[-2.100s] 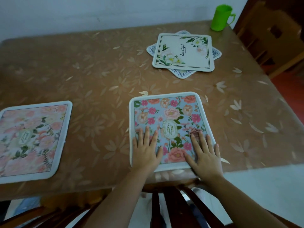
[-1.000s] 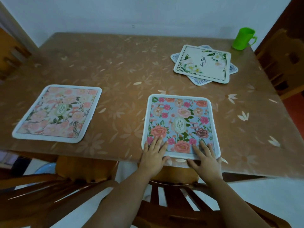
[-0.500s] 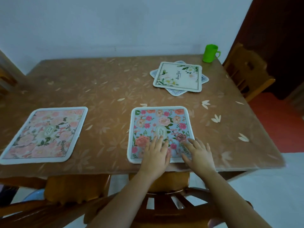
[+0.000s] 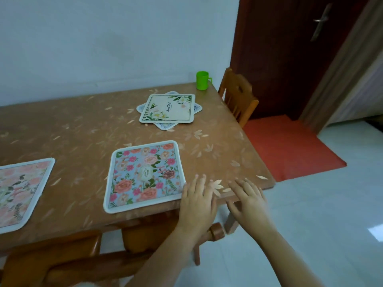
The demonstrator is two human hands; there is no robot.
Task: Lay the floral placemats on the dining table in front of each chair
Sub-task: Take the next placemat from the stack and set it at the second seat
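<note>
A blue floral placemat (image 4: 145, 175) lies flat near the front edge of the brown dining table (image 4: 83, 133). A pink floral placemat (image 4: 18, 189) lies to its left, cut off by the frame edge. At the far right of the table a white floral placemat (image 4: 169, 108) rests on top of a blue-edged placemat (image 4: 165, 126). My left hand (image 4: 198, 200) hovers open at the blue mat's right front corner. My right hand (image 4: 248, 200) is open over the table's front right corner, holding nothing.
A green cup (image 4: 202, 80) stands at the table's far right corner. One wooden chair (image 4: 238, 98) stands at the right side, another chair (image 4: 62, 257) below the front edge. A red floor mat (image 4: 290, 146) and dark door (image 4: 290, 48) lie to the right.
Both hands have lifted off the blue placemat and moved right past its edge. The view has swung right and pulled back, showing the door and floor.
</note>
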